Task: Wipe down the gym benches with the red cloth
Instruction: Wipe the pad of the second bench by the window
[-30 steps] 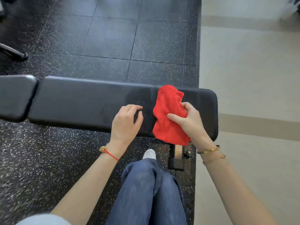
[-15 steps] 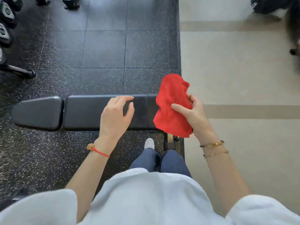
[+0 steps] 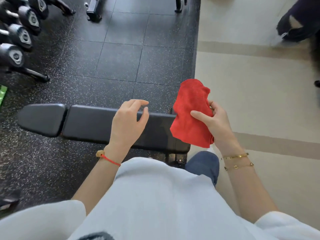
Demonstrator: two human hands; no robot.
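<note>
The right hand point(image 3: 216, 125) grips the red cloth point(image 3: 190, 115), thumb laid across its front and fingers curled behind it, so the cloth hangs bunched and upright from the hand. The cloth is lifted clear of the bench point(image 3: 97, 123); its lower edge overlaps the bench's right end in the picture, while its top reaches up over the line where the dark floor point(image 3: 121, 58) meets the pale floor point(image 3: 251, 101).

The left hand point(image 3: 128, 123) hovers just left of the cloth, over the long black pad of the bench. Its fingers are loosely bent and spread, with nothing in them; whether they touch the pad cannot be told. The two hands are near each other but apart, with a strip of bench pad between them.

The bench runs from below the right hand out past the left hand, where a shorter second pad point(image 3: 41, 119) sits at its far end, separated by a narrow gap. Beyond the left hand, at the far left, stands a row of dumbbells point(image 3: 16, 56) on a rack.

A red string bracelet point(image 3: 108, 159) circles the left wrist, and two thin gold bracelets point(image 3: 236, 161) circle the right wrist. Below the hands are the person's white top point(image 3: 155, 196) and a blue trouser leg point(image 3: 203, 163).
</note>
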